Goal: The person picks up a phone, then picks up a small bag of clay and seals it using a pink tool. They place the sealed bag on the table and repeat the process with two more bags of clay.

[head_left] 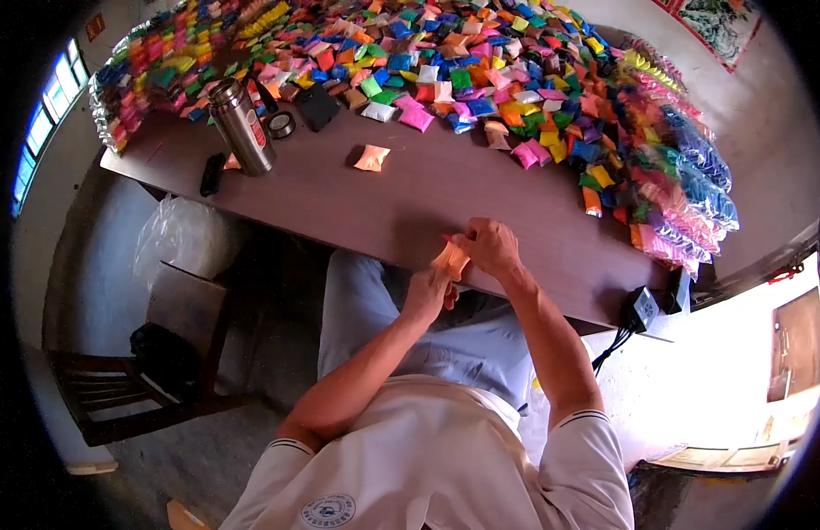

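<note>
While both hands meet at the near edge of the table (410,203), they pinch one small orange packet (450,259) between them. Left hand (427,294) has its grip pressed together on the packet's lower end, and right hand (491,247) has its grip closed on the upper end. A second orange packet (372,158) lies alone toward the middle of the table. Beyond it, a heap of coloured packets (480,79) covers the far side. A steel flask (241,125) stands upright near the far left corner, with a tape roll (281,124) just beside it.
</note>
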Demonstrator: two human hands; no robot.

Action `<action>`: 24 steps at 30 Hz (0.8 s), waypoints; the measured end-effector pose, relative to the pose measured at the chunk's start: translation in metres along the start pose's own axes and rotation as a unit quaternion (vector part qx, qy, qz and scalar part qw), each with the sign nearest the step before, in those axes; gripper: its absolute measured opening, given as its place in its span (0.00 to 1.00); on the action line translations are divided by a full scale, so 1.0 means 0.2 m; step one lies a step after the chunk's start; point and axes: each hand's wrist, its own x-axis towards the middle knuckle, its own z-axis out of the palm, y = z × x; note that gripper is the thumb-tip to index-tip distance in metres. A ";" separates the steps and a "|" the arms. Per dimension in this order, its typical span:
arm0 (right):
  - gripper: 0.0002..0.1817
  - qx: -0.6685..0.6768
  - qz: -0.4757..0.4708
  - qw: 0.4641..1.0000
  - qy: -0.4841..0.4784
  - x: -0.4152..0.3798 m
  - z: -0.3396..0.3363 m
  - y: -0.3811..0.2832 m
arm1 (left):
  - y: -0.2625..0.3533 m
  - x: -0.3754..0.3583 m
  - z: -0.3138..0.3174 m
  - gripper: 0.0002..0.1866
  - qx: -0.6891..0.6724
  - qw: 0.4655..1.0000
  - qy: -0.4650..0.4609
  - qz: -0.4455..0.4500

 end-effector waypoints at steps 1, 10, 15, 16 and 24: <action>0.22 0.016 0.021 1.000 0.008 0.02 0.02 0.03 | 0.00 0.00 0.00 0.22 0.015 1.000 0.009 0.012; 0.17 0.108 -0.058 0.990 0.073 -0.24 -0.07 0.04 | -0.04 -0.03 -0.01 0.22 0.005 1.000 0.023 -0.011; 0.19 0.022 -0.129 0.983 0.129 -0.25 0.04 0.03 | -0.01 -0.03 -0.01 0.22 0.024 0.999 0.022 -0.006; 0.19 0.012 -0.116 0.986 0.119 -0.23 0.04 0.04 | -0.02 -0.02 -0.01 0.22 0.032 0.999 0.020 0.007; 0.16 0.026 -0.032 0.998 0.047 -0.16 -0.04 0.03 | 0.01 -0.02 0.01 0.25 0.060 0.998 0.014 0.015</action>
